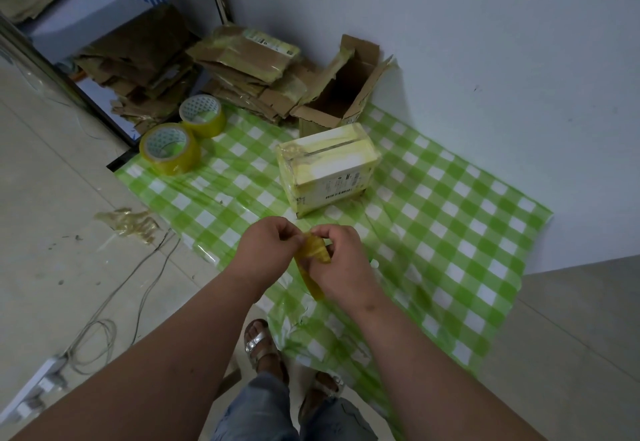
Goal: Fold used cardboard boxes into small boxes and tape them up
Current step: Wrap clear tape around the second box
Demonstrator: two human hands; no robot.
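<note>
Just in front of the taped box (327, 168), the left hand (268, 250) and right hand (341, 260) are both pinching a crumpled tape strip (313, 253), fingers curled around it.

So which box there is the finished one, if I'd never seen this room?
Start at the green checked sheet on the floor. Near its middle, in front of the open box by the wall, sits the taped box. Unlike its brown neighbours it is closed, pale and glossy with yellowish tape, with a label on its side.
</note>
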